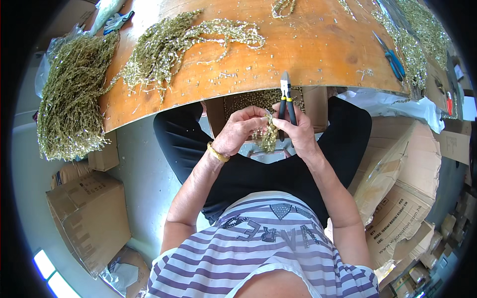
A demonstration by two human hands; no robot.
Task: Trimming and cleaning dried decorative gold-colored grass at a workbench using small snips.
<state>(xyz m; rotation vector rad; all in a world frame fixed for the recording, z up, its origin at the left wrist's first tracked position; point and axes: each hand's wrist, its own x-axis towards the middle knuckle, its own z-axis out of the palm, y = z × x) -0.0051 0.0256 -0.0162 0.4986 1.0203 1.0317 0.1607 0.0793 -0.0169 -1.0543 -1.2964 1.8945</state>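
My left hand (238, 130) pinches a small olive-green beaded sprig (270, 135) above my lap. My right hand (297, 130) grips black-and-yellow-handled cutting pliers (285, 97), jaws pointing up toward the table edge, and its fingers also touch the sprig. Both hands meet just below the front edge of the curved wooden table (308, 54). An open cardboard box (258, 102) holding more sprig pieces sits under the table between my knees.
Piles of the same green sprigs lie on the table: a big heap (72, 94) at the left edge, another (169, 44) in the middle, more at the right (415, 39). Blue-handled pliers (392, 58) lie to the right. Cardboard boxes (92, 213) stand on both sides of me.
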